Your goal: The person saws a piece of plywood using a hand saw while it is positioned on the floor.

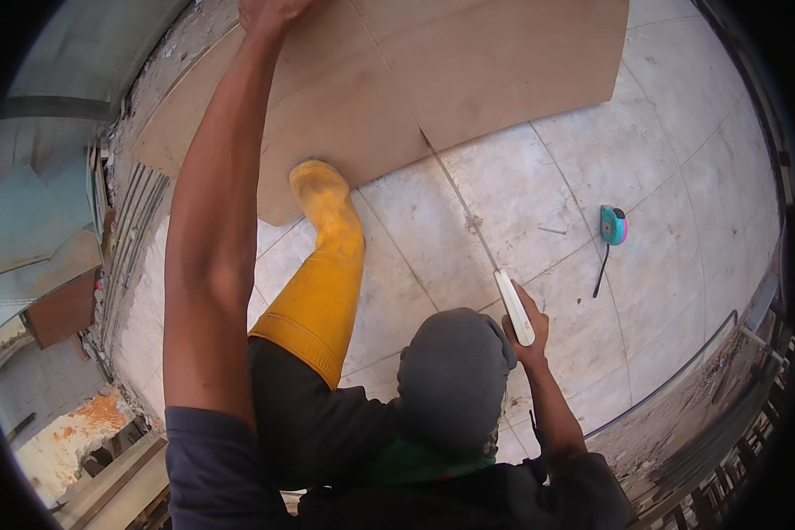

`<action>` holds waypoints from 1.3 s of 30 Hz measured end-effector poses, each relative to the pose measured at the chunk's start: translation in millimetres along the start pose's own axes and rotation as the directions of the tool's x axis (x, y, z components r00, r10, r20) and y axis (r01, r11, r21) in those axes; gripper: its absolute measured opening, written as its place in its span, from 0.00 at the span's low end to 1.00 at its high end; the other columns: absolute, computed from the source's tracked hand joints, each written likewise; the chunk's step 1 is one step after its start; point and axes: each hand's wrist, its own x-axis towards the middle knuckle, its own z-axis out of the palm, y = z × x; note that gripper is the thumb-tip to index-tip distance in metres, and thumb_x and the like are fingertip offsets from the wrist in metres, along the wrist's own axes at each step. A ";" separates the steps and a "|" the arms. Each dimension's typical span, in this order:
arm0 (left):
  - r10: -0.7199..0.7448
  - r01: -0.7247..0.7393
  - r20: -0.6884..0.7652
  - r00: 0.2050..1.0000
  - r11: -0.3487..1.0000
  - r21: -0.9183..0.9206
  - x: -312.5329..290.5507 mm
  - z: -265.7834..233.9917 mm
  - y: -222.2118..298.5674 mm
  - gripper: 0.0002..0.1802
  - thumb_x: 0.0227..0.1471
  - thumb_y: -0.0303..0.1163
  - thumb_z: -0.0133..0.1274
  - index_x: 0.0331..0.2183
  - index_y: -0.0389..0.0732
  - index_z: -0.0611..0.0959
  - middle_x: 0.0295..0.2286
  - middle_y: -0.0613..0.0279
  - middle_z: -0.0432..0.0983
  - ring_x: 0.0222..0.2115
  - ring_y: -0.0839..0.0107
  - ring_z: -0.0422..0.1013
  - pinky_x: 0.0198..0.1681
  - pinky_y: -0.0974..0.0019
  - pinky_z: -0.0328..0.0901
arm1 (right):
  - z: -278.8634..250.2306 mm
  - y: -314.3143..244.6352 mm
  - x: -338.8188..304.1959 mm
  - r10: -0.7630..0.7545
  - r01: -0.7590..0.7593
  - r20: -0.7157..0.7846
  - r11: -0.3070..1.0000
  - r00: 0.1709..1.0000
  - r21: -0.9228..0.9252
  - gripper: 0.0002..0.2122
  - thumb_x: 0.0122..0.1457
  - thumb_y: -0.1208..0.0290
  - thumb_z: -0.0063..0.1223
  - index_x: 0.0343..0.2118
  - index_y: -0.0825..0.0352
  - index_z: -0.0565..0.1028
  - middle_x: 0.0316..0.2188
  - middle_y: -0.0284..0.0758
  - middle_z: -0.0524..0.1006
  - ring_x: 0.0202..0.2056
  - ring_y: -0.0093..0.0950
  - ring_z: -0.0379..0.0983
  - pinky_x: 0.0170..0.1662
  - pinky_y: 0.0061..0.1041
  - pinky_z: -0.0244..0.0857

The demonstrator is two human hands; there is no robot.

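Observation:
My right hand (528, 327) is closed around the white handle of a handsaw (514, 307). The saw's thin blade, seen nearly edge-on, runs up and left to the near edge of a brown board (495, 66). A thin dark line crosses the board from that edge toward the top of the view. My left arm stretches far forward, and my left hand (272, 12) is over the board at the upper rim; its fingers are mostly cut off there. One yellow rubber boot (318, 256) presses its toe on the board's near edge, left of the blade.
A teal tape measure (611, 225) with a black strap lies on the tiled floor (680, 291) at right. Near it is a small nail-like piece (552, 230). Sheet offcuts (40, 212) and rubble line the left side; a dark rod (671, 378) edges the lower right.

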 end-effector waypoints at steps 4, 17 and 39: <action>0.060 -0.055 0.076 0.995 0.996 -0.066 -3.8 6.3 41.4 0.45 0.45 0.70 0.53 0.42 0.32 0.85 0.43 0.38 0.80 0.47 0.46 0.76 0.51 0.47 0.68 | 63.2 8.9 182.5 -0.105 0.120 -0.133 0.987 0.985 0.110 0.32 0.48 0.82 0.53 0.61 0.61 0.70 0.43 0.49 0.80 0.33 0.35 0.80 0.41 0.29 0.72; -0.072 0.072 0.099 0.993 0.997 -0.001 -3.5 -11.5 19.9 0.46 0.44 0.69 0.54 0.47 0.35 0.84 0.47 0.39 0.79 0.51 0.48 0.74 0.55 0.50 0.67 | 27.0 14.6 57.7 -0.123 0.125 -0.086 0.992 0.989 0.025 0.30 0.49 0.83 0.52 0.61 0.68 0.71 0.51 0.46 0.79 0.47 0.34 0.81 0.50 0.26 0.71; 0.041 -0.031 0.142 0.989 0.997 -0.074 -1.1 7.5 37.1 0.47 0.45 0.71 0.53 0.44 0.32 0.85 0.43 0.36 0.80 0.48 0.45 0.76 0.51 0.48 0.69 | 81.9 20.1 185.2 -0.144 0.173 -0.175 0.971 0.974 0.167 0.31 0.49 0.83 0.53 0.62 0.64 0.70 0.41 0.48 0.82 0.29 0.31 0.78 0.38 0.26 0.71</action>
